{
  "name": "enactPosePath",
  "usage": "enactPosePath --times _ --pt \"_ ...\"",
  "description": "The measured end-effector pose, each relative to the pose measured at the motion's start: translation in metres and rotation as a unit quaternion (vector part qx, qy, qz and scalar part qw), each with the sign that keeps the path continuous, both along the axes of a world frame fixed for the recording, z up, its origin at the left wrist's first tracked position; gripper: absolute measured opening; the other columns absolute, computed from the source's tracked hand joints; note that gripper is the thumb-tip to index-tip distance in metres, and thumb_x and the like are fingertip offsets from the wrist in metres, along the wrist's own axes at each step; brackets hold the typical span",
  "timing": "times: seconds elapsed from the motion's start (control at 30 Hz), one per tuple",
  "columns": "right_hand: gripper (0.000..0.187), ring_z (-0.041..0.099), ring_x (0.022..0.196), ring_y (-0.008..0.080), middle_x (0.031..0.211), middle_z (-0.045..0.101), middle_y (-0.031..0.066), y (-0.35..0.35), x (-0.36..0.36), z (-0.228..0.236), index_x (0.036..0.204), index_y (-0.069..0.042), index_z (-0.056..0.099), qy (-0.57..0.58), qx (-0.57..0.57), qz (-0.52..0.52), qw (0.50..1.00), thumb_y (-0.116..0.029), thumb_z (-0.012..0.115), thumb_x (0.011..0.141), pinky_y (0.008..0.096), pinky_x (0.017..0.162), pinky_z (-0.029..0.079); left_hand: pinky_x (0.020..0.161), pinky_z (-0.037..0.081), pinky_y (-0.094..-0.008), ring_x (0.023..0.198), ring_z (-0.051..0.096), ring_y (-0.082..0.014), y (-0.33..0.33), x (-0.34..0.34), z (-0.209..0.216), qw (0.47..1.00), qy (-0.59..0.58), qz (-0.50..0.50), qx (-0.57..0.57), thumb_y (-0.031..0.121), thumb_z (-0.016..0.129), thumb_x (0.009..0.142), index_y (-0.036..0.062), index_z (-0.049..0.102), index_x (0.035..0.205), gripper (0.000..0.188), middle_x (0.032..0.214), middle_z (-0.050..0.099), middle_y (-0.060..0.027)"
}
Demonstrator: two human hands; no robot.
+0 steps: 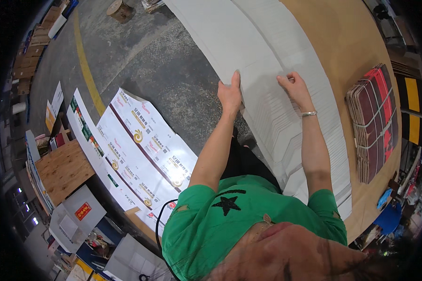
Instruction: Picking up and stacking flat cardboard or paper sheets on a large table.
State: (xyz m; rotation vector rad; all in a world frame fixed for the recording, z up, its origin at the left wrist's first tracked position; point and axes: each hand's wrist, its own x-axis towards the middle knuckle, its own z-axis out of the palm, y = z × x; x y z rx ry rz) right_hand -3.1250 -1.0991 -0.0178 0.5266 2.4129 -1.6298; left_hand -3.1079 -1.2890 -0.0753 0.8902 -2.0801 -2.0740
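Note:
A long stack of thin white cardboard sheets (pixel 262 79) lies across the table, its layers fanned out in steps. My left hand (pixel 230 97) grips the left edge of the top sheets, thumb on top and fingers mostly hidden underneath. Over the stack, beside the right edge of the top sheet, is my right hand (pixel 296 92), its fingers curled in toward the thumb. Whether a sheet edge lies between those fingertips is hard to see. A bracelet (pixel 309 113) circles my right wrist.
A strapped bundle of dark red cardboard pieces (pixel 373 122) rests on the brown tabletop (pixel 335 28) to the right. Printed white sheets (pixel 145 145) lie at the left. Beyond are the concrete floor (pixel 173 70), a wooden board (pixel 65 164) and a log-like round (pixel 119 10).

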Motion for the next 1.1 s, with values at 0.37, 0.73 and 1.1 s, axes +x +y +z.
enactPosePath --times 0.37,0.73,1.1 --pt "0.026 0.032 0.058 0.0054 0.061 0.038 -0.0058 0.018 -0.009 -0.015 0.066 -0.006 0.047 -0.016 -0.034 0.027 0.999 -0.021 0.063 0.080 0.0212 0.051 0.029 0.086 0.041 -0.0301 0.099 0.054 -0.0204 0.007 0.000 0.002 0.991 0.021 0.014 0.132 0.027 0.061 0.082 -0.0087 0.048 0.111 0.048 0.108 0.057 -0.0155" --pt "0.030 0.030 0.058 0.0062 0.060 0.034 -0.0051 0.017 -0.006 -0.017 0.065 -0.005 0.042 0.002 0.022 0.041 0.999 -0.020 0.062 0.081 0.0215 0.051 0.029 0.087 0.040 -0.0306 0.100 0.053 -0.0210 0.006 -0.001 0.012 0.992 -0.019 0.006 0.129 0.029 0.060 0.083 -0.0079 0.045 0.116 0.052 0.111 0.055 -0.0155" --pt "0.034 0.037 0.056 0.0079 0.059 0.044 -0.0010 0.026 0.016 0.018 0.069 0.001 0.050 -0.050 0.047 0.050 0.996 -0.029 0.065 0.077 0.0227 0.052 0.034 0.086 0.042 -0.0313 0.097 0.055 -0.0224 0.007 0.017 0.011 0.998 -0.019 -0.016 0.062 0.033 0.064 0.078 -0.0110 0.049 0.109 0.055 0.107 0.058 -0.0174"
